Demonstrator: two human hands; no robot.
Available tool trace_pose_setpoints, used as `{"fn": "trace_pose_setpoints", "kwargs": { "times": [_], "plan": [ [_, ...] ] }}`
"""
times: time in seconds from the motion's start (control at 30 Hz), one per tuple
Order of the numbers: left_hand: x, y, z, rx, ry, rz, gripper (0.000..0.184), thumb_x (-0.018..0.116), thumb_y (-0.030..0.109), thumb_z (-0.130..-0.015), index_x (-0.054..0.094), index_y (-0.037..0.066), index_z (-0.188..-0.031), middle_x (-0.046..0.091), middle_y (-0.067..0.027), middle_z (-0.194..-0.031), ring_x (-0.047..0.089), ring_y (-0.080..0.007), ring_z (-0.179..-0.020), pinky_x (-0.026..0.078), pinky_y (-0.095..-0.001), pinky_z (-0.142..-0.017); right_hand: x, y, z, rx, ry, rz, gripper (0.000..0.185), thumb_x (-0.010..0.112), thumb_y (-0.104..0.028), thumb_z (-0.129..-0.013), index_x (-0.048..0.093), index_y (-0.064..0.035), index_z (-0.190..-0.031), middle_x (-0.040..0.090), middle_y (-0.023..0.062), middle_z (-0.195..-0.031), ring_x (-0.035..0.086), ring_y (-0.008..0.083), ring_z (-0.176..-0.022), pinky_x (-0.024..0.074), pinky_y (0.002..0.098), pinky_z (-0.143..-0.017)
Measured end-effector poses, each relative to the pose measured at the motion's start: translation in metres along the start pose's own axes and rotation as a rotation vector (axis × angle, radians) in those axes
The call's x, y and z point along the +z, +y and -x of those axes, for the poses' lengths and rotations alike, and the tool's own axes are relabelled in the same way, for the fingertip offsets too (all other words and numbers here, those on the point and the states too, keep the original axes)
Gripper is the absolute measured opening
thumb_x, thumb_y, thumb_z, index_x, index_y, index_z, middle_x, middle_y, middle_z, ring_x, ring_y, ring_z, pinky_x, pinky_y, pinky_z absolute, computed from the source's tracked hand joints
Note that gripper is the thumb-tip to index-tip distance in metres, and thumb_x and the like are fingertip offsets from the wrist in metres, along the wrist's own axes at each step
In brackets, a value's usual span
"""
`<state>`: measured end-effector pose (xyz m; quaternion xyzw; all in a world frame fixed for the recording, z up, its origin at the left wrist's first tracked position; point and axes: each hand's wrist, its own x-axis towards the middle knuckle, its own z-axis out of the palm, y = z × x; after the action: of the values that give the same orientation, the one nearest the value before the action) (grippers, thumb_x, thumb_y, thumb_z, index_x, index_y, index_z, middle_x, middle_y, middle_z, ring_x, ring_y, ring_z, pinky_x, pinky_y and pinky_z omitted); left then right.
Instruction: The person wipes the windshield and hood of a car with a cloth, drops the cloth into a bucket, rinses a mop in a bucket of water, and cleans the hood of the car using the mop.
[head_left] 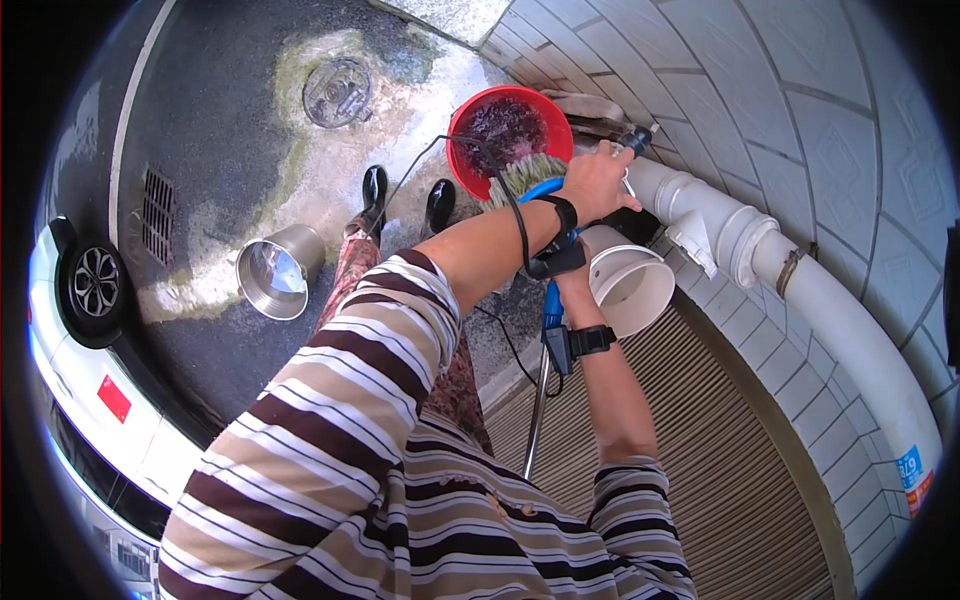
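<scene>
The mop (530, 175) is right by me, its strands lying over the near rim of the red bucket (558, 130), which has dark water (505, 125) in it. My left hand (598, 184) is at a black pipe fitting (638, 141), thumb apart from the fingers; I cannot tell if they grip it. My right hand (574, 285) is by the blue mop handle (553, 305), but my arm hides its fingers, so I cannot tell how far they bend or if they hold on.

If the mop tugs at the rim, the bucket might tip and splash my boots (440, 205). The black cable (521, 220) loops in front of the bucket and could snag on the mop or get wet.

On my right, the white bucket (650, 290), fat pipe (840, 320) and tiled wall (850, 200) make it tight. There is more room on my left, up to the metal bucket (310, 250).
</scene>
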<state>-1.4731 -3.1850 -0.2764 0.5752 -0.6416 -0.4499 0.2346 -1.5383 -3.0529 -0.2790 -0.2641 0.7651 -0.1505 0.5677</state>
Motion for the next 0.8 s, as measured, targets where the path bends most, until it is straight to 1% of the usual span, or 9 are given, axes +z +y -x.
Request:
{"fn": "trace_pose_setpoints", "kwargs": {
  "times": [0.07,0.17,0.23,0.3,0.33,0.37,0.4,0.53,0.8],
  "plan": [
    [-0.001,0.0,0.0,-0.012,-0.009,0.014,0.067,0.08,0.051,-0.055,0.052,0.011,-0.102,0.055,-0.0137,-0.098,0.061,-0.0344,-0.082,0.051,-0.0431,-0.068,-0.001,-0.004,0.001,0.011,0.004,0.008,0.004,0.046,-0.004,-0.089,0.043,-0.0018,-0.089,0.052,0.01,-0.063,0.053,0.0178,-0.043,0.0378,0.0277,-0.032],
    [0.005,-0.003,0.003,0.002,0.079,0.131,0.061,0.081,0.039,-0.06,0.05,0.01,-0.103,0.054,-0.0138,-0.095,0.06,-0.0344,-0.084,0.05,-0.0432,-0.07,-0.004,0.009,-0.005,0.009,0.009,-0.054,0.004,0.044,-0.007,-0.091,0.044,-0.0037,-0.089,0.053,0.0098,-0.066,0.055,0.0174,-0.046,0.0396,0.0283,-0.033],
    [0.005,-0.003,0.008,-0.01,0.12,0.215,0.056,0.078,0.029,-0.063,0.047,0.007,-0.104,0.054,-0.015,-0.097,0.059,-0.0349,-0.087,0.049,-0.0427,-0.073,-0.001,0.054,-0.03,-0.27,0.108,0.035,0.007,0.042,-0.01,-0.093,0.045,-0.005,-0.089,0.054,0.0093,-0.068,0.056,0.0169,-0.047,0.0403,0.0291,-0.034],
    [0.008,-0.006,0.009,0.005,0.166,0.273,0.053,0.075,0.021,-0.064,0.046,0.005,-0.105,0.054,-0.0157,-0.097,0.059,-0.0351,-0.087,0.049,-0.0426,-0.074,0.003,0.063,-0.039,-0.274,0.156,-0.17,0.009,0.041,-0.012,-0.093,0.046,-0.006,-0.088,0.054,0.0087,-0.068,0.056,0.0166,-0.047,0.0405,0.0297,-0.034],
    [0.012,-0.01,0.009,0.025,0.19,0.29,0.052,0.074,0.019,-0.064,0.045,0.004,-0.105,0.054,-0.0159,-0.097,0.059,-0.0349,-0.086,0.048,-0.0427,-0.074,0.007,0.05,-0.033,-0.133,0.154,-0.418,0.009,0.042,-0.012,-0.093,0.046,-0.0063,-0.088,0.054,0.0083,-0.067,0.056,0.0164,-0.047,0.0403,0.03,-0.034],
    [0.016,-0.013,0.009,0.044,0.216,0.306,0.051,0.073,0.017,-0.064,0.044,0.003,-0.105,0.054,-0.016,-0.096,0.059,-0.0347,-0.084,0.048,-0.0428,-0.074,0.008,0.036,-0.025,-0.071,0.131,-0.437,0.009,0.043,-0.013,-0.093,0.046,-0.0063,-0.088,0.054,0.008,-0.066,0.055,0.0164,-0.047,0.04,0.0299,-0.034],
    [0.014,-0.014,0.01,0.033,0.159,0.315,0.054,0.073,0.017,-0.065,0.042,0.002,-0.107,0.053,-0.0169,-0.1,0.058,-0.0351,-0.089,0.048,-0.0424,-0.077,0.009,0.024,-0.018,-0.008,0.11,-0.455,0.009,0.045,-0.013,-0.093,0.046,-0.0063,-0.087,0.054,0.0077,-0.065,0.055,0.0163,-0.046,0.0396,0.0299,-0.034],
    [0.012,-0.022,0.011,0.06,0.058,0.299,0.063,0.073,0.017,-0.065,0.037,0.001,-0.115,0.052,-0.0193,-0.11,0.056,-0.0358,-0.1,0.047,-0.0415,-0.084,0.008,0.006,0.002,-0.085,0.024,0.03,0.016,0.054,-0.015,-0.091,0.043,-0.005,-0.085,0.052,0.0072,-0.06,0.053,0.0164,-0.043,0.0374,0.0285,-0.033],
    [0.014,-0.038,0.004,0.156,-0.068,0.206,0.081,0.078,0.026,-0.065,0.033,0.001,-0.126,0.049,-0.0203,-0.122,0.053,-0.0339,-0.11,0.044,-0.0381,-0.09,0.016,0.012,0.0,0.001,-0.008,-0.062,0.028,0.065,-0.02,-0.086,0.043,-0.0029,-0.084,0.051,0.0073,-0.054,0.049,0.0148,-0.038,0.0356,0.0269,-0.032]
  ]
}}
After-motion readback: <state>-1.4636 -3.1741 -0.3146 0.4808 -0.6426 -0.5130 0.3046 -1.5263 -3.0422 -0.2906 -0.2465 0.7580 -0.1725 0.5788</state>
